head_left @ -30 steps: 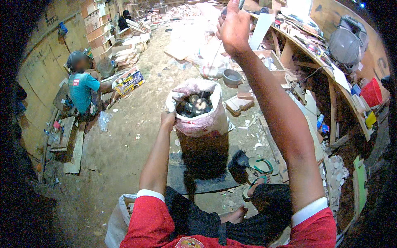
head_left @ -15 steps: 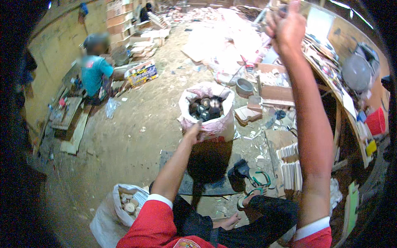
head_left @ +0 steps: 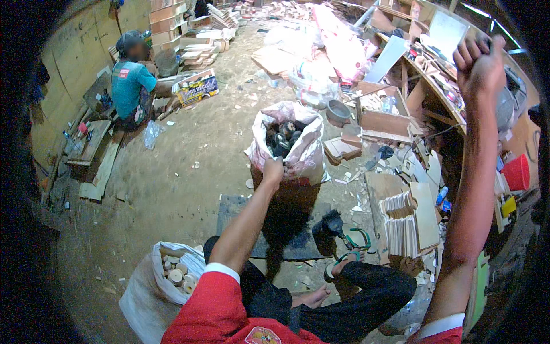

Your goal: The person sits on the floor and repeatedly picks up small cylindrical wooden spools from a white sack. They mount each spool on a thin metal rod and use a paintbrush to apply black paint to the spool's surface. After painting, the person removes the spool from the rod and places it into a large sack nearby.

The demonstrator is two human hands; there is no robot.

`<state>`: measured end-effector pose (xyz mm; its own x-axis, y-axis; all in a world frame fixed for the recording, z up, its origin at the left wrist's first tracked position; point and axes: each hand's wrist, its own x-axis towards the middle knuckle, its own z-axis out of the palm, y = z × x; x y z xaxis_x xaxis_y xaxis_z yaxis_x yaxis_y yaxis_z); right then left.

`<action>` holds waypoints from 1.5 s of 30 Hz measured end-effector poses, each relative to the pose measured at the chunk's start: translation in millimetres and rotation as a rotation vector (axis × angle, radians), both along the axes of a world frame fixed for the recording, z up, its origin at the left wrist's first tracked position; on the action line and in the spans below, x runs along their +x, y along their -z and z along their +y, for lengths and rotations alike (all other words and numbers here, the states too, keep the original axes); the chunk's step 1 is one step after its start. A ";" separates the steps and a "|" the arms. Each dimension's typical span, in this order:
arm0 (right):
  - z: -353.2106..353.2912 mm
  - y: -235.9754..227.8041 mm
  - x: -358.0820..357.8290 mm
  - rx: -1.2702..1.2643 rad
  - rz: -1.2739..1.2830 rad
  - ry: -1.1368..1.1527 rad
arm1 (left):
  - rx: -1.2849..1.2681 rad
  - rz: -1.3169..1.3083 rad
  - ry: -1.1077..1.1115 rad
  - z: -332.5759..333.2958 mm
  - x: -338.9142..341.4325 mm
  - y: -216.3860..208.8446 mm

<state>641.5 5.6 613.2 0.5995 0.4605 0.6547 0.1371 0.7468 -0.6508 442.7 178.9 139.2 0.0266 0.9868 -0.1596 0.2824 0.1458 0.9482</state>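
Note:
A white-and-pink woven sack [head_left: 312, 163] stands in front of me, its mouth wide. Inside it lie several glossy black rounded pieces [head_left: 282, 142], whose kind I cannot make out. My left hand [head_left: 274, 171] is closed on the near rim of this sack. High at the upper right, my right hand [head_left: 482, 66] is raised with its fingers curled; a small dark spot shows between them, too little to name. At my lower left a second white sack [head_left: 143, 292] holds pale round wooden discs [head_left: 176, 276].
A person [head_left: 130, 86] in a teal shirt sits at the left by wooden boards. Stacked thin wooden pieces [head_left: 401, 223] lie right of my feet. Beyond the sack stand a grey bowl [head_left: 338, 113] and a wooden tray [head_left: 387, 125]. A cluttered bench [head_left: 438, 86] runs along the right.
My right hand has swung rightward and slightly down, still raised. My left hand keeps to the sack's rim, with its fingers now more plainly wrapped on it. The view has shifted a little.

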 end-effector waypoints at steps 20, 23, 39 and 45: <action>-164.0 182.1 20.0 -0.164 0.368 -0.491 | 0.787 0.003 0.376 -227.4 -46.0 -54.2; -216.0 218.3 54.6 -0.111 0.186 -0.533 | 1.002 0.072 0.379 -240.7 -57.5 -63.2; -275.7 231.2 -16.8 -1.012 -0.789 0.323 | 1.078 0.392 0.963 -280.5 110.8 -101.5; -136.1 234.9 -108.6 -1.016 -1.386 -0.077 | 1.108 -0.242 0.179 -292.5 125.8 -102.3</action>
